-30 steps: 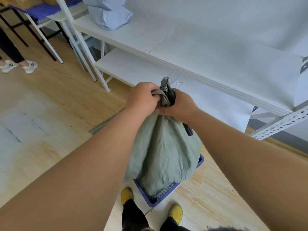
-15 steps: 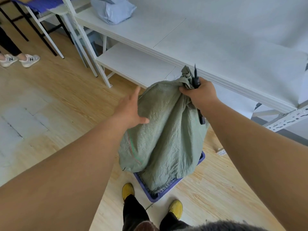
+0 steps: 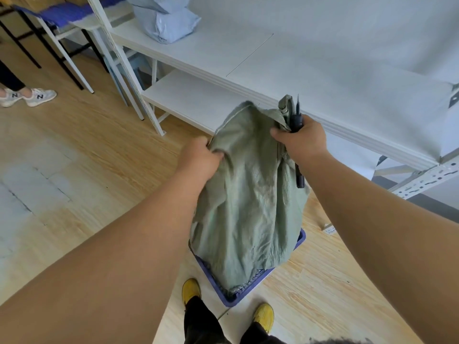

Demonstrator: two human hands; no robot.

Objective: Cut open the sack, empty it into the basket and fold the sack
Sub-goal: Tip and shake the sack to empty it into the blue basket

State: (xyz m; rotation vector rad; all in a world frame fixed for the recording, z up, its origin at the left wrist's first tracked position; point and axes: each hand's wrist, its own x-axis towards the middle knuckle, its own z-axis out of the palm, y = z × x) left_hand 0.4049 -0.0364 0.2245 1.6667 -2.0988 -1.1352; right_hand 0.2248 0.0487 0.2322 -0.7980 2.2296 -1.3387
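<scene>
A green woven sack hangs upside down, its frayed lower end inside the blue basket on the floor. My left hand grips the sack's left upper edge. My right hand holds the sack's right upper corner together with black scissors, whose blades point up and whose handle sticks out below my wrist. The basket's contents are hidden by the sack.
A white table with a lower shelf stands just behind the sack, a grey-blue parcel on its far end. Another person's feet and chairs are at the far left. My yellow shoes stand beside the basket.
My left hand let go of the sack's top, swung out open, then took hold of the sack's left edge. The right hand lifted its corner up and to the right.
</scene>
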